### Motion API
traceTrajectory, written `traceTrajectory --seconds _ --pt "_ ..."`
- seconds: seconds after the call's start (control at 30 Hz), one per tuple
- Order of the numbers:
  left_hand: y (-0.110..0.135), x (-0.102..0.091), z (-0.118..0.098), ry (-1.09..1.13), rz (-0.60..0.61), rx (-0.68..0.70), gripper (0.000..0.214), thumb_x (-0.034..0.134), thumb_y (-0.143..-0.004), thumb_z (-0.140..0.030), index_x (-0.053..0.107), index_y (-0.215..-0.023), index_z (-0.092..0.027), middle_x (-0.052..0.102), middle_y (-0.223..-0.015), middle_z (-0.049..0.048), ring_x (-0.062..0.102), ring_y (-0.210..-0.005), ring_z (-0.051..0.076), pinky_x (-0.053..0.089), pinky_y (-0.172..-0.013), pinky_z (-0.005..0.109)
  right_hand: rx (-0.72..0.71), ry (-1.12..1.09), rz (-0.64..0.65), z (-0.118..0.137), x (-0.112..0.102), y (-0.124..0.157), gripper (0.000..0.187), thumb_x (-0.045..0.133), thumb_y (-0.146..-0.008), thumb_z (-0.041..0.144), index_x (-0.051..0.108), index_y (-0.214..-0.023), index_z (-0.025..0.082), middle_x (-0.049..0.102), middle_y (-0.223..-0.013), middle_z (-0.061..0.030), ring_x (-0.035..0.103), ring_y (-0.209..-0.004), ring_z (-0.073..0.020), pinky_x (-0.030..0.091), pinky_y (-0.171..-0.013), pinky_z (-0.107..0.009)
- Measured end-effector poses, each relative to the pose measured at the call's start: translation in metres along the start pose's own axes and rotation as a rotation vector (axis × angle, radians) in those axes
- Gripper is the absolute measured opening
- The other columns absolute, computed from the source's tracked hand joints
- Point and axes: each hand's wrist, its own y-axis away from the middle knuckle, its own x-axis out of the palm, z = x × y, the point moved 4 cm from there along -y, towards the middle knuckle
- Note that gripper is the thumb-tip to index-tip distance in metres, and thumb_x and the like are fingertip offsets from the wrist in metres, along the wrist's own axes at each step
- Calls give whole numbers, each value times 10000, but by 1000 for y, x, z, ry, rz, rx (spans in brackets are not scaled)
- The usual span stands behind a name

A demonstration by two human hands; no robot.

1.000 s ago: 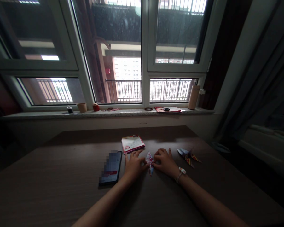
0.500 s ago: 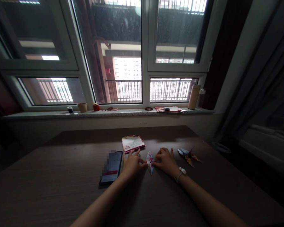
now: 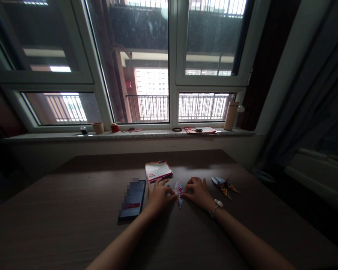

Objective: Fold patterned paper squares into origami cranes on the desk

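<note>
A small folded paper diamond (image 3: 178, 200), patterned in white, red and pale blue, lies on the brown table (image 3: 73, 217) between my hands. My left hand (image 3: 159, 197) pinches its left edge with thumb and forefinger, the other fingers bent above the table. From the opposite side, my right hand (image 3: 197, 192) grips the right edge between thumb and finger; a bracelet (image 3: 216, 204) is on that wrist. Folded paper pieces (image 3: 224, 185) in blue, red and yellow lie to the right of my right hand. How the fingertips press the folds is too small to make out.
Left of my left hand lies a phone (image 3: 133, 202) with its screen lit. Behind that hand is a stack of printed paper (image 3: 158, 170). On the windowsill stand a paper cup (image 3: 98, 128), a red spool (image 3: 114, 128) and a tan bottle (image 3: 231, 116); scissors (image 3: 197, 130) rest on papers.
My left hand has shifted slightly right against the folded paper, and its raised fingers have curled in. My right hand and the paper are almost where they were.
</note>
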Motion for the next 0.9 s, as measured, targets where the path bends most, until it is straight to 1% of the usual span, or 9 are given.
traceTrajectory --seconds 0.1,0.23,0.33,0.43,0.6,0.73,0.9 --pt "0 1 -2 17 -41 44 138 695 -808 -419 778 -871 -328 561 -1407 24 384 -1361 329 98 -1137 689 -23 13 -10 -1 2 0 276 608 -866 511 723 -832 262 599 -1108 -47 460 -1201 -262 111 -1127 -638" --pt "0 1 -4 38 -39 87 168 703 -808 -395 769 -961 -375 547 -1409 20 402 -1351 311 123 -1157 641 -64 18 -28 -3 3 -1 211 648 -845 484 727 -872 290 599 -1134 -32 441 -1221 -254 104 -1142 -607" --pt "0 3 -5 38 -15 101 176 692 -823 -360 762 -980 -401 537 -1422 12 395 -1357 311 117 -1149 660 -108 23 -35 -1 3 -1 158 689 -820 453 743 -901 328 607 -1126 -18 426 -1236 -253 74 -1155 -587" --pt "0 5 -4 30 -16 105 174 686 -830 -355 762 -978 -405 528 -1433 15 400 -1353 312 112 -1143 674 -152 35 -47 1 2 0 127 703 -816 413 755 -920 363 614 -1114 -12 412 -1252 -255 43 -1161 -579" --pt "-1 9 1 35 10 75 187 690 -820 -386 756 -992 -419 514 -1450 16 392 -1363 320 125 -1130 696 -176 47 -36 3 3 0 147 699 -827 386 755 -962 398 615 -1124 -12 413 -1256 -253 49 -1163 -573" --pt "-1 7 -1 18 42 58 198 679 -823 -413 750 -1007 -431 514 -1454 10 391 -1366 326 122 -1119 715 -159 44 -6 3 4 0 141 682 -845 381 756 -964 381 633 -1110 -15 409 -1266 -259 65 -1162 -575" --pt "1 0 -9 -57 22 114 196 658 -838 -416 744 -1011 -452 482 -1487 -6 379 -1374 346 60 -1099 755 -147 56 17 3 5 0 130 671 -852 395 756 -940 353 641 -1111 -17 397 -1280 -271 61 -1155 -589"
